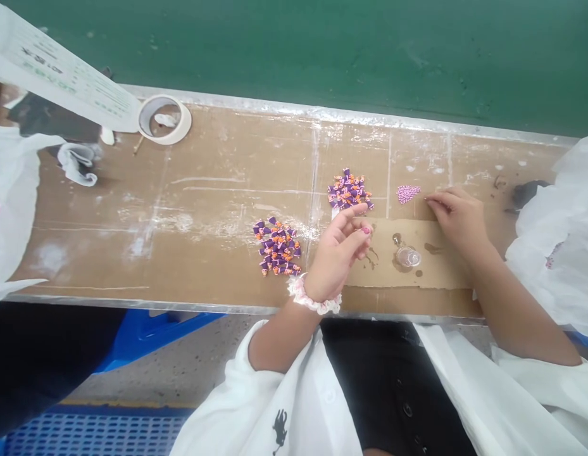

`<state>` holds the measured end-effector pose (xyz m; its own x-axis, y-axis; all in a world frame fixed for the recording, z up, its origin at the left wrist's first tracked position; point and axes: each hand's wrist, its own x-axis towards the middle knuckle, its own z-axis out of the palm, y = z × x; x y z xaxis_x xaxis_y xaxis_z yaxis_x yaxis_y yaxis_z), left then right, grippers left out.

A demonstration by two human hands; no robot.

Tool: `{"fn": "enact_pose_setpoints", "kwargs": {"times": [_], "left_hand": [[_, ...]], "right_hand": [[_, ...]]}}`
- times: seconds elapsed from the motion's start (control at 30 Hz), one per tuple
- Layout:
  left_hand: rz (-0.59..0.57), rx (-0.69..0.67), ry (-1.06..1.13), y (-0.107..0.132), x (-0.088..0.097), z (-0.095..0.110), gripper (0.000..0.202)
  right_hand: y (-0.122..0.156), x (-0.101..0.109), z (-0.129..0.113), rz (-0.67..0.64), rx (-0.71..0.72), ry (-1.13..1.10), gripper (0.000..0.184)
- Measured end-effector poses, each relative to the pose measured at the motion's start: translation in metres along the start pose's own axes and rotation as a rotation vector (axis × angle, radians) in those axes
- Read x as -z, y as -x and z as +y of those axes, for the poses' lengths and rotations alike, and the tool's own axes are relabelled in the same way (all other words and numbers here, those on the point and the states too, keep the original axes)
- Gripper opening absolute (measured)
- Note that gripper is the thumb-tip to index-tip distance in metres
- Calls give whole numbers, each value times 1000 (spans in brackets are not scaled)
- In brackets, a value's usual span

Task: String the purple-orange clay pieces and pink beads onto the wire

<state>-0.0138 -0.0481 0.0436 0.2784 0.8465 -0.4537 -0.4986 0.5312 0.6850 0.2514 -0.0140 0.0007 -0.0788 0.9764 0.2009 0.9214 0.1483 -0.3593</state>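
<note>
My left hand [338, 250], with a white scrunchie on its wrist, is raised in front of a pile of small purple, orange and pink figurines [349, 190]. Its index finger points out while the thumb presses on the curled fingers; a small pink spot shows at the thumb tip, too small to name. A second figurine pile [277, 247] lies left of that wrist. Just right of a little heap of pink beads [408, 194], my right hand [459, 218] pinches thumb and index finger together near the table surface. Whatever is in the pinch is too tiny to make out.
A small clear cup [408, 256] stands on a cardboard strip [450, 272] with wet spots. A tape roll [164, 120] sits far left beside a white printed box [70, 69]. White plastic bags [559, 221] flank the table. Someone's dark-clothed leg [47, 361] shows lower left.
</note>
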Motion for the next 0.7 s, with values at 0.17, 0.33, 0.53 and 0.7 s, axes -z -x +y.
{"fn": "enact_pose_setpoints", "kwargs": {"times": [0.17, 0.33, 0.53, 0.7], "left_hand": [[-44, -1, -29, -2, -4, -4, 35], [-61, 1, -58, -1, -5, -10, 26], [-267, 181, -14, 5, -15, -23, 26], [-388, 279, 51, 9, -22, -27, 29]], "right_hand": [[-8, -10, -1, -40, -8, 80, 14], [-9, -12, -10, -79, -65, 49, 12], [32, 30, -74, -54, 114, -600, 9], [59, 44, -100, -3, 169, -711, 11]]}}
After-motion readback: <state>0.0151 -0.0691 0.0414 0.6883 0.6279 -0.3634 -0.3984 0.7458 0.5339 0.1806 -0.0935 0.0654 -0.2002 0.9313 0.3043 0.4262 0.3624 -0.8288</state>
